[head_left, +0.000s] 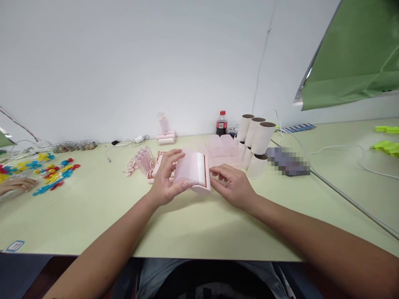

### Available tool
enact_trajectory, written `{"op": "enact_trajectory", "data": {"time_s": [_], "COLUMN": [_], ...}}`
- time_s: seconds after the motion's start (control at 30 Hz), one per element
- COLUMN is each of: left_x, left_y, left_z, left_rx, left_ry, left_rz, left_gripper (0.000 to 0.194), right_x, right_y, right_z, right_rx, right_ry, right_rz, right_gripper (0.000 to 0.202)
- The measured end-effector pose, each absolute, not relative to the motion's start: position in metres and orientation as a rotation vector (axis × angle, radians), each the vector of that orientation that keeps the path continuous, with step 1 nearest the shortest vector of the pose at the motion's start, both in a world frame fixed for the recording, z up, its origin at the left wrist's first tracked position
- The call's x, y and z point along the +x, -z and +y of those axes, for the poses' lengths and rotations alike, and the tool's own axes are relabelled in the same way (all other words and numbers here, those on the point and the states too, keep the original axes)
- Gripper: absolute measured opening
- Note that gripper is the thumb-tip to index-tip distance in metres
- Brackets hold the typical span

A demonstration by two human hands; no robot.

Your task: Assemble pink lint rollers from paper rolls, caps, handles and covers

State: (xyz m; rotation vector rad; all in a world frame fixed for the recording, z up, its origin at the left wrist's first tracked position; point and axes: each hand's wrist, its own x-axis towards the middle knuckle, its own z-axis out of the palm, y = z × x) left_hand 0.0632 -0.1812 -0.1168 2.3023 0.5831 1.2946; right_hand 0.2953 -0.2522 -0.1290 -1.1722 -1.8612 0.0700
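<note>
A translucent pink case (187, 167) with a white roll (201, 168) inside is tilted above the table. My left hand (168, 178) grips the case from its left side, thumb at the near edge and fingers over the far edge. At the case's right end, my right hand (232, 185) is closed, its thumb and fingertips touching the pink and brown edge. A small ridged piece shows partly under the right fingers; what it is cannot be made out.
White rolls (261, 139) stand stacked on the right, beside pink cases (221, 146) and a cola bottle (221, 123). Pink handles (144, 160) lie left of my hands. Another person's hand (18, 185) is near colourful pieces (57, 174) at far left. Cables cross the right side.
</note>
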Motion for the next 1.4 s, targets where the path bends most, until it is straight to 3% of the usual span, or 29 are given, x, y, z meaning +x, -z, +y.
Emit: {"op": "enact_trajectory", "data": {"time_s": [0.63,1.3,1.4], "left_x": [0.070,0.074,0.075], "left_y": [0.122,0.119,0.120], "left_z": [-0.185,-0.190,-0.192], "left_rx": [2.356,2.489,2.525], "left_ry": [-1.175,-1.138,-1.050], "left_rz": [0.595,0.508,0.508], "left_gripper": [0.073,0.067,0.079], "right_x": [0.295,0.295,0.294], "right_y": [0.134,0.134,0.135], "right_z": [-0.251,-0.251,-0.252], "right_rx": [-1.111,-1.117,-1.130], "right_ry": [-0.075,-0.108,-0.113], "right_rz": [-1.908,-1.899,-1.902], "right_gripper": [0.020,0.019,0.018]}}
